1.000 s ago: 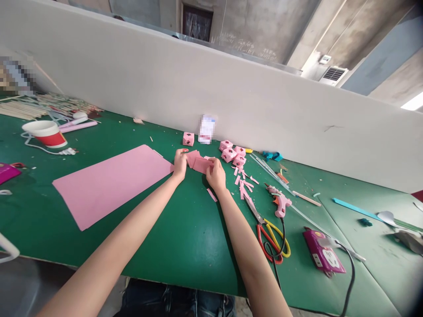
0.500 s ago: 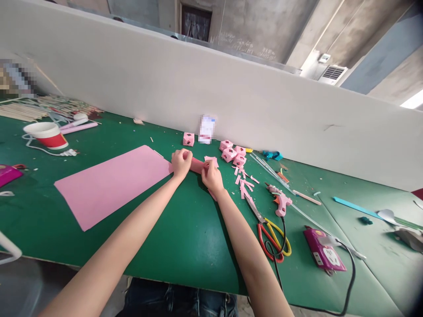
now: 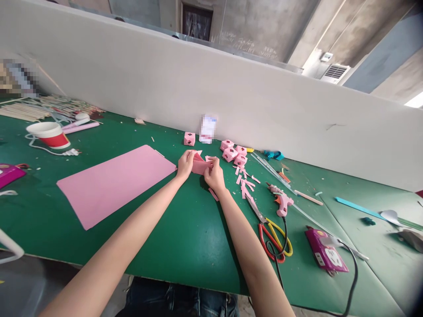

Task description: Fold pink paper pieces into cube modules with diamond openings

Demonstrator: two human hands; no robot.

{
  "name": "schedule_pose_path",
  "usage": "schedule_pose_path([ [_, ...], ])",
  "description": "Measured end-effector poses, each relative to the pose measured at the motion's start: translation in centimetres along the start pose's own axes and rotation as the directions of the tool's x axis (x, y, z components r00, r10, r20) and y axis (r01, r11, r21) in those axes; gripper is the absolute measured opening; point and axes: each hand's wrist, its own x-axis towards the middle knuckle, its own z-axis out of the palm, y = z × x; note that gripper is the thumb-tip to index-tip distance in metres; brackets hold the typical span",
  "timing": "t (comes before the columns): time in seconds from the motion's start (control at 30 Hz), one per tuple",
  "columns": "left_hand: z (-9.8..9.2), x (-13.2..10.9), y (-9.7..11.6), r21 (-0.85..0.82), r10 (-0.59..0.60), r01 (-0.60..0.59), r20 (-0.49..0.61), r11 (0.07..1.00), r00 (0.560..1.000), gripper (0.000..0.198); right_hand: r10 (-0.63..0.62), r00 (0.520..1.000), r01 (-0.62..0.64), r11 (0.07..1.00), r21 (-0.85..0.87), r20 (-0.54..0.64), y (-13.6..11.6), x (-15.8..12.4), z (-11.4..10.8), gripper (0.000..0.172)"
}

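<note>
A folded piece of pink paper [image 3: 200, 166] is stretched between my two hands above the green table. My left hand [image 3: 185, 165] pinches its left end, where a flap stands up. At the other end, my right hand [image 3: 214, 174] grips it between thumb and fingers. Left of my hands lies a large pink sheet [image 3: 115, 185], flat on the table. Behind them stands a pink paper box with dark diamond-shaped holes [image 3: 189, 139]. Several similar pink boxes [image 3: 230, 153] are clustered to the right, with cut pink strips [image 3: 243, 181] in front of them.
Scissors with red and yellow handles [image 3: 271, 237] lie right of my right forearm, near a pink glue gun [image 3: 280, 199] and a purple power strip [image 3: 325, 250]. A paper cup [image 3: 48, 134] and thin sticks [image 3: 62, 107] are at the left. A white partition [image 3: 158, 83] borders the table's back.
The pink paper between my hands has turned and opened up, showing a wider face and a raised flap. My left hand has shifted slightly to the right.
</note>
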Motion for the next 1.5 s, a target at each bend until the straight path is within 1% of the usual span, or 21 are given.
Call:
schedule_pose_path([
  [0.1,-0.1,-0.1,-0.1,-0.009,-0.002,0.002,0.003,1.0,1.0,0.022,0.002,1.0,-0.002,1.0,0.017,-0.002,-0.1,0.0,0.0,0.052],
  [0.17,-0.2,0.0,-0.4,-0.018,-0.008,0.008,-0.009,1.0,1.0,0.019,0.003,1.0,-0.003,1.0,0.025,-0.003,-0.1,0.0,0.0,0.053],
  [0.23,-0.2,0.2,-0.6,-0.026,-0.019,0.018,-0.017,0.999,1.0,0.022,0.001,1.0,0.0,0.999,0.033,-0.003,-0.1,0.0,-0.1,0.049],
  [0.3,-0.2,0.4,-0.8,-0.035,-0.038,0.037,-0.022,0.999,0.999,0.029,0.002,1.0,-0.002,0.999,0.039,-0.01,0.0,0.1,-0.2,0.043],
  [0.4,-0.2,0.7,-0.8,-0.055,-0.063,0.062,-0.019,0.997,0.998,0.036,0.02,0.999,-0.018,0.999,0.043,-0.044,0.1,0.2,-0.3,0.038],
  [0.5,0.0,0.8,-0.7,-0.082,-0.059,0.061,0.033,0.995,0.998,0.037,0.042,0.996,-0.038,0.998,0.049,-0.081,0.2,0.4,-0.4,0.034],
  [0.63,0.3,0.4,-0.3,-0.119,-0.024,0.041,0.141,0.992,0.99,0.029,0.069,0.992,-0.062,0.996,0.071,-0.101,0.4,0.6,-0.4,0.023],
  [0.7,0.3,0.0,-0.2,-0.127,-0.008,0.033,0.196,0.991,0.981,0.032,0.096,0.988,-0.086,0.993,0.08,-0.118,0.6,0.6,-0.3,0.024],
  [0.8,0.3,-0.4,0.0,-0.129,0.012,0.023,0.268,0.991,0.963,0.044,0.146,0.979,-0.134,0.987,0.09,-0.144,1.0,0.6,-0.1,0.026],
  [0.87,0.4,-0.6,0.1,-0.131,0.018,0.022,0.297,0.991,0.955,0.041,0.177,0.972,-0.163,0.982,0.098,-0.156,1.3,0.6,0.0,0.027],
  [0.93,0.5,-0.6,0.0,-0.134,0.019,0.024,0.314,0.991,0.949,0.038,0.21,0.963,-0.193,0.975,0.108,-0.169,1.7,0.5,0.1,0.026],
  [1.0,0.6,-0.6,0.0,-0.136,0.02,0.026,0.325,0.99,0.946,0.04,0.238,0.955,-0.219,0.968,0.118,-0.178,2.0,0.5,0.3,0.024],
  [1.03,0.6,-0.6,-0.1,-0.137,0.022,0.024,0.326,0.99,0.945,0.04,0.245,0.954,-0.226,0.966,0.123,-0.174,2.1,0.5,0.4,0.026],
  [1.1,0.5,-0.6,-0.1,-0.137,0.028,0.018,0.323,0.99,0.946,0.04,0.238,0.959,-0.219,0.967,0.129,-0.152,2.2,0.5,0.6,0.032],
  [1.2,0.4,-0.6,-0.1,-0.136,0.03,0.015,0.324,0.991,0.945,0.042,0.202,0.971,-0.185,0.974,0.133,-0.128,2.1,0.5,0.9,0.032],
  [1.3,0.3,-0.6,-0.1,-0.146,0.019,0.036,0.356,0.989,0.934,0.047,0.206,0.962,-0.184,0.974,0.133,-0.179,2.2,0.5,1.0,0.031],
  [1.4,0.4,-0.6,-0.3,-0.155,0.003,0.062,0.389,0.986,0.921,0.051,0.247,0.935,-0.215,0.965,0.149,-0.255,2.6,0.6,0.7,0.031],
  [1.5,0.4,-0.6,-0.4,-0.159,-0.003,0.073,0.402,0.985,0.916,0.053,0.292,0.918,-0.243,0.949,0.201,-0.27,3.1,0.7,0.4,0.033],
])
